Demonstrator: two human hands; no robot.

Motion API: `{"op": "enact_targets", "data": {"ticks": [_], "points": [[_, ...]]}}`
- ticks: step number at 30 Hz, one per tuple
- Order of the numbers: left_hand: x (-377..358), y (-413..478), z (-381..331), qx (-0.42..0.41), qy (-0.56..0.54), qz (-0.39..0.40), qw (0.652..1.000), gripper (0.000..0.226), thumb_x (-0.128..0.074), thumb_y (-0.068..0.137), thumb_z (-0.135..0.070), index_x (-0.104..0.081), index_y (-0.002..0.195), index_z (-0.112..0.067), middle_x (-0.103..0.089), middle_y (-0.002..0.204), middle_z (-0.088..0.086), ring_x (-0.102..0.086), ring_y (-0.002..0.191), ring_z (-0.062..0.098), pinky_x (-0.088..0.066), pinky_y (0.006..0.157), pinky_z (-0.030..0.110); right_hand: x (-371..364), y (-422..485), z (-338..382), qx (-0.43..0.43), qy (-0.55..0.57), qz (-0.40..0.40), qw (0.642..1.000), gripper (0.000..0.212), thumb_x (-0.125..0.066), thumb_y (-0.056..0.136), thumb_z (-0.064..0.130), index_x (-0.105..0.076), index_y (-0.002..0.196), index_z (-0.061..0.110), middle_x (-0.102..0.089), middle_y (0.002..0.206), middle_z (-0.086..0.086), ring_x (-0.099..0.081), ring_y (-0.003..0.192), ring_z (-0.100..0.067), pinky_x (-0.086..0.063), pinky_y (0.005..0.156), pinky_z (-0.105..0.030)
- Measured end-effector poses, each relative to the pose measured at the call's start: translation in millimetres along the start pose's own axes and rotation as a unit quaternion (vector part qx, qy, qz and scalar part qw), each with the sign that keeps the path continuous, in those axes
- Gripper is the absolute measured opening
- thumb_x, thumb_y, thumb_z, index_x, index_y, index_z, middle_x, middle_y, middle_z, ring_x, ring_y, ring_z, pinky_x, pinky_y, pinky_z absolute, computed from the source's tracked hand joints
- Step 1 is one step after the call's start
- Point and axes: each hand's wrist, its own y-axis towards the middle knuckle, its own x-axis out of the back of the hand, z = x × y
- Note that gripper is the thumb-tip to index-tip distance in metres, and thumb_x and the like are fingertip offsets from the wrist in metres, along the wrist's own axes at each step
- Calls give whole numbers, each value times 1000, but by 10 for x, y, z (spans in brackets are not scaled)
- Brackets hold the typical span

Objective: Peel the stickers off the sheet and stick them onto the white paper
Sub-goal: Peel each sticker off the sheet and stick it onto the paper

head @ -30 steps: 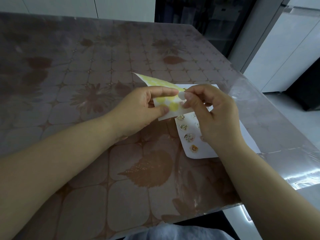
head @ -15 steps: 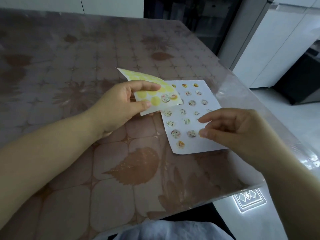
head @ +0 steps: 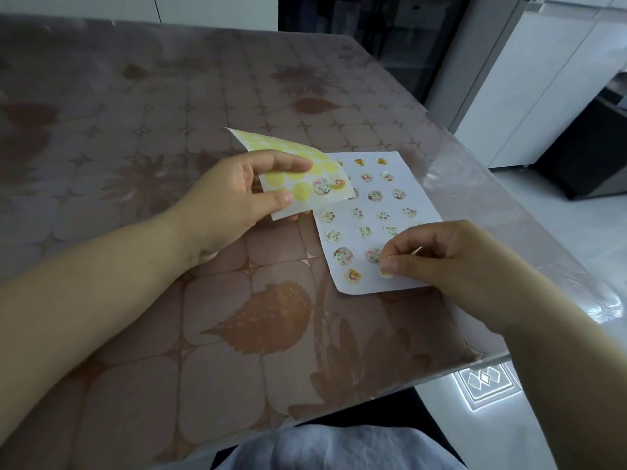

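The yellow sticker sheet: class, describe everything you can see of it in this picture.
The sticker sheet is a pale yellow, glossy-looking backing with rows of darker yellow round blanks and a white near margin. Two pictured round stickers remain near its right edge. The left hand holds it in a pinching grip at its left side, tilted above the table, far corner curled up. Its near right corner overlaps the far left corner of the white paper.

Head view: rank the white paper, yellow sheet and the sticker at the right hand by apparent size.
1. white paper, partly covered.
2. yellow sheet, close behind; lifted and partly hidden by the left hand, so unsure.
3. sticker pinched by the right hand, far smallest.
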Motion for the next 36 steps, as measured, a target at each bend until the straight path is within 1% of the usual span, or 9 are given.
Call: {"op": "enact_targets", "data": {"ticks": [3, 6, 12, 18, 22, 26, 29, 32, 36], "points": [[2, -2, -1, 0, 3, 0, 1000, 38, -54, 89, 9, -65, 111, -21, -67, 119, -2, -65, 110, 10, -51, 94, 23, -4, 3, 0, -7, -11, 9, 1000, 5, -71, 75, 27, -73, 71, 27, -71, 80, 3, -59, 72, -6, -41, 66, -18], [4, -5, -2, 2, 1, 1, 1000, 38, -54, 90, 9, -65, 111, -21, -68, 119, -1, -65, 110, 11, -50, 96, 26, -41, 20, -18, -6, -42, -8, 999, 7, -72, 76, 25, -73, 69, 25, -70, 79, 0, -60, 73, -12, -41, 61, -14], [-1, -4, -3, 7, -3, 2, 1000, 38, -54, 90, 8, -65, 111, -21, -68, 119, 0, -65, 109, 12, -50, 97, 29, -69, 32, -36, 12, -54, -39, 998, 9, -78, 71, 18, -71, 67, 24, -51, 43, 23, -45, 45, 3, -32, 45, -4], [-9, -13, -13, 10, 7, 3, 1000, 38, -54, 90, 8, -65, 111, -21, -67, 121, -3, -64, 110, 10, -50, 97, 28, -59, 79, -74, 3, -58, -61, 996, 36, -82, 63, 28, -57, 88, 31, -53, 76, 7, -47, 59, -10, -39, 60, -24], [-19, -19, -19, 9, 0, 2, 1000, 38, -53, 90, 9, -66, 109, -21, -67, 119, -3, -65, 110, 11, -51, 96, 28, -58, 89, -48, -19, -196, -65, 978, 42, -74, 64, 50, -46, 87, 29, -45, 85, 11, -47, 72, -11, -36, 63, -29], [-7, -20, -20, 9, 1, 6, 1000, 38, -53, 90, 8, -66, 109, -22, -67, 121, -2, -64, 111, 12, -51, 97, 29, -39, 66, -28, -20, -292, -88, 952, 54, -65, 58, 66, -40, 93, 33, -38, 101, 6, -35, 94, -16, -28, 83, -31], [-23, -14, -28, 7, -19, 0, 1000, 31, -57, 87, 3, -66, 107, -19, -68, 118, 1, -65, 110, 16, -52, 94, 26, -22, 80, -46, -13, -241, -74, 968, 62, -54, 51, 74, -40, 100, 38, -39, 107, 6, -36, 103, -17, -29, 95, -35], [-22, -10, -34, -6, -35, -27, 999, 27, -66, 74, -17, -68, 100, -17, -70, 112, 0, -67, 104, 14, -53, 90, 21, 39, 87, -54, 23, -160, -94, 982, 69, -41, 55, 75, -43, 112, 37, -43, 119, 8, -41, 116, -18, -33, 102, -40], [3, 15, -34, -18, -43, -61, 997, 25, -67, 69, -18, -69, 94, -19, -73, 101, -3, -70, 95, 10, -54, 82, 18, 72, 119, -39, 33, -246, 24, 968, 97, -39, 53, 77, -22, 141, 38, -27, 144, 17, -19, 137, -9, -13, 113, -35]]}}
